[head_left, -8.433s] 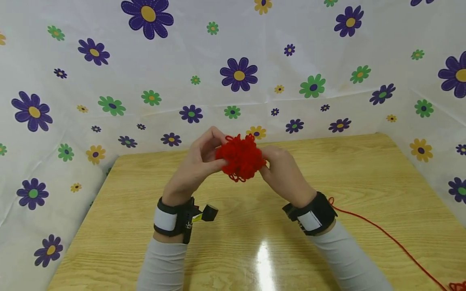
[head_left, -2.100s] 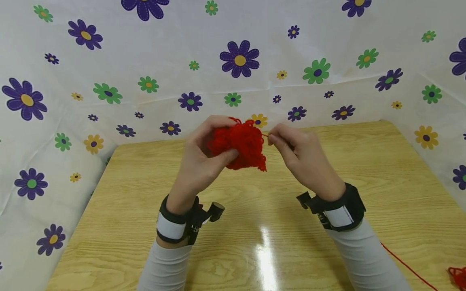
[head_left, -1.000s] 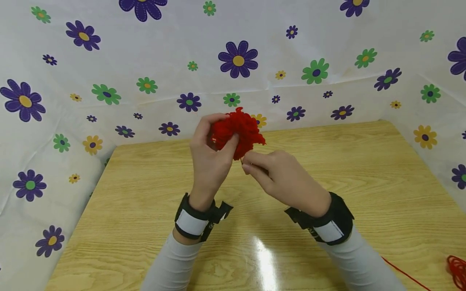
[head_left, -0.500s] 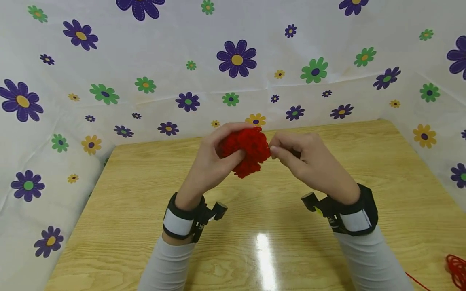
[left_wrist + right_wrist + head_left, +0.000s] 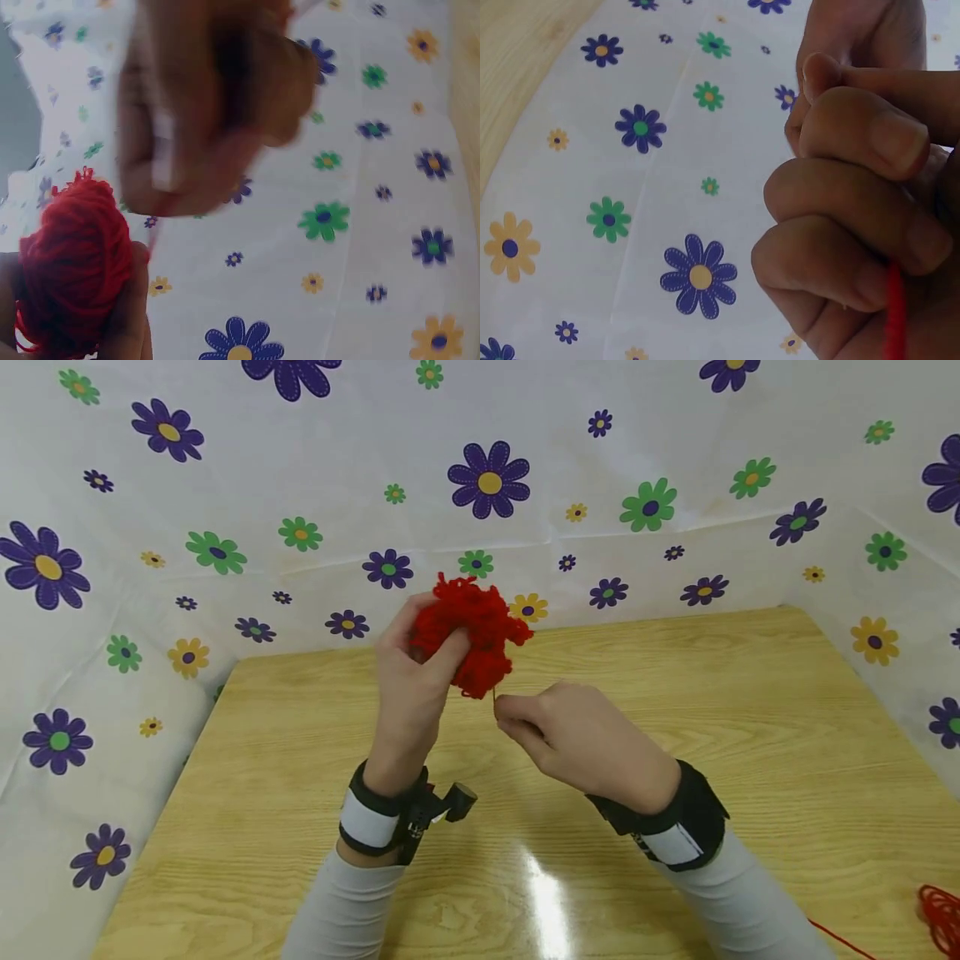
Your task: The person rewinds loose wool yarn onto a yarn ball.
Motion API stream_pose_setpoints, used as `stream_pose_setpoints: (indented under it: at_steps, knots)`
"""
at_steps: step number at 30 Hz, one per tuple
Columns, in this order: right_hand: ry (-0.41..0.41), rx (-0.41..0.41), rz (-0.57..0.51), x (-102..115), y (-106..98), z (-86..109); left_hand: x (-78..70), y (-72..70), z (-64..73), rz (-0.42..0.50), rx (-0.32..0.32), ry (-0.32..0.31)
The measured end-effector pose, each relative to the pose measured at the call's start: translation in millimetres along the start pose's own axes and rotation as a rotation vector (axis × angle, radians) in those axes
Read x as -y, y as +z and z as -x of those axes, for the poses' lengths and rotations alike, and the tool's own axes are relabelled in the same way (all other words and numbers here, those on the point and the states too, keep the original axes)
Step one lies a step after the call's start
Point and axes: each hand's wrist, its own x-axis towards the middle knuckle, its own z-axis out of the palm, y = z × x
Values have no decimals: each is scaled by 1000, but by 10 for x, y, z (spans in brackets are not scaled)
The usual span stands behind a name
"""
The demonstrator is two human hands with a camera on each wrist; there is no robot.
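Note:
A fluffy, loopy ball of red yarn (image 5: pixel 483 647) is held up over the table by my left hand (image 5: pixel 408 693), thumb across its near face. In the left wrist view the wound side of the yarn ball (image 5: pixel 75 255) shows between thumb and fingers. My right hand (image 5: pixel 588 739), below and right of the ball, pinches a thin strand of yarn (image 5: pixel 494 697) that runs taut up to it. Seen from the right wrist, the curled fingers have a red strand (image 5: pixel 894 319) passing through them. The right hand (image 5: pixel 214 112) is blurred in the left wrist view.
The wooden table (image 5: pixel 300 827) lies beneath both hands. At its right front sits a loose heap of red yarn (image 5: pixel 941 914), with a strand (image 5: pixel 840 937) trailing toward the right sleeve. A flower-printed white cloth (image 5: pixel 337 477) hangs behind and at the sides.
Compared with half a second ago, the ball has turned and moved up and left. The right hand has swung from beside the ball to below it, the strand still pinched.

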Motion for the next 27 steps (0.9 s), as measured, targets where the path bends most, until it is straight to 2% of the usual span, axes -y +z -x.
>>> stream_pose_setpoints:
  at_steps: [4, 7, 10, 14, 18, 24, 27]
  knots:
    - [-17, -3, -53, 45, -26, 20, -24, 86, 17, -177, -30, 91]
    - [-24, -4, -118, 44, -74, 45, 0, 124, 29, -231, -35, 146]
    - [-26, -1, -178, 28, -112, 60, 31, 174, 52, -266, -35, 174]
    - [-19, -24, -307, -16, -145, 58, 58, 240, 85, -350, -2, 215]
    - [-10, -101, -455, -55, -208, 59, 44, 258, 96, -404, 93, 245]
    - [-15, -146, -534, 45, -376, 59, -29, 231, 51, -406, 276, 329]
    - [-5, -159, -596, 114, -463, 59, -91, 196, 41, -412, 375, 316]
